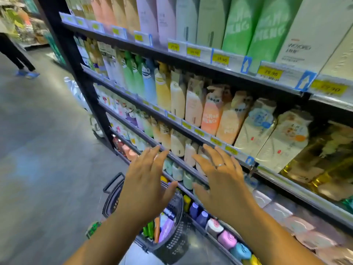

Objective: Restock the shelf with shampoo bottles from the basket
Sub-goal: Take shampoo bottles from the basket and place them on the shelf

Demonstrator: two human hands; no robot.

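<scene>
Both my hands are raised in front of the shelf unit (pixel 191 134), fingers straight and spread, holding nothing. My left hand (pixel 147 180) hovers over the dark basket (pixel 172 243) on the floor, which holds several bottles (pixel 162 228) in green, orange and purple. My right hand (pixel 219 178), with a ring on it, is level with a middle shelf rail, just before cream and peach shampoo bottles (pixel 178 144). The picture is motion-blurred.
The black shelving is packed with pastel bottles and refill pouches on every level, with yellow price tags (pixel 269 73) along the rails. Lower shelves hold small purple, pink and blue bottles (pixel 227 238). Grey aisle floor lies to the left; another person's legs (pixel 17 56) stand far back left.
</scene>
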